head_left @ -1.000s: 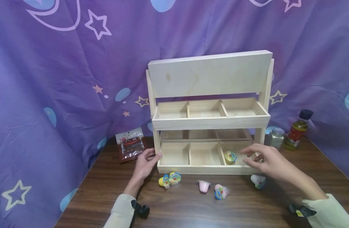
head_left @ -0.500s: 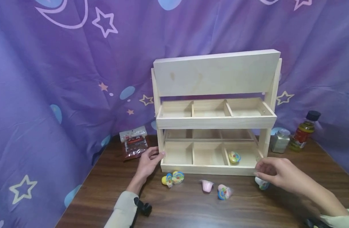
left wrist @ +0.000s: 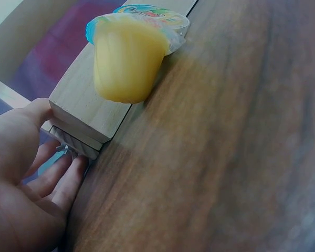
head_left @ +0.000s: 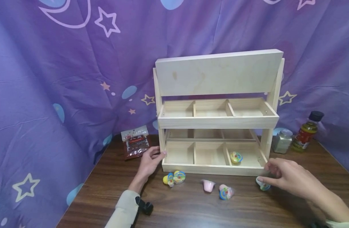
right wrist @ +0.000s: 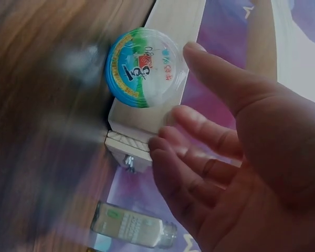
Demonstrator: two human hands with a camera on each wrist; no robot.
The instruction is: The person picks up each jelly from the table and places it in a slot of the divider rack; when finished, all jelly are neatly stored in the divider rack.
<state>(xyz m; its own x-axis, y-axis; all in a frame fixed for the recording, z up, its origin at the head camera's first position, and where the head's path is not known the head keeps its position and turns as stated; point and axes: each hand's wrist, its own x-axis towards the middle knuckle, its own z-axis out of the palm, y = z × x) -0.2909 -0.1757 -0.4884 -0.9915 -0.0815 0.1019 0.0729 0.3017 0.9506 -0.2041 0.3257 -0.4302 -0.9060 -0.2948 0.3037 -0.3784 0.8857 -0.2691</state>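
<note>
One jelly cup (head_left: pixel 236 157) sat in the wooden rack (head_left: pixel 217 122); four remained on the table. Right hand (head_left: pixel 288 179), fingers loosely apart, reached the white cup (head_left: pixel 262 184); left hand (head_left: pixel 148 162), fingers relaxed, touched the rack.

The right hand (head_left: pixel 288 180) hides most of a jelly cup (head_left: pixel 262 184); the right wrist view's table is blurred.

The head view is evenly and softly lit, with faint shadows cast under the hands. In the right wrist view the counter (right wrist: pixel 47 105) is smeared by motion blur. In the left wrist view a pale sheen is seen on the wood, and the far edge is out of focus.
</note>
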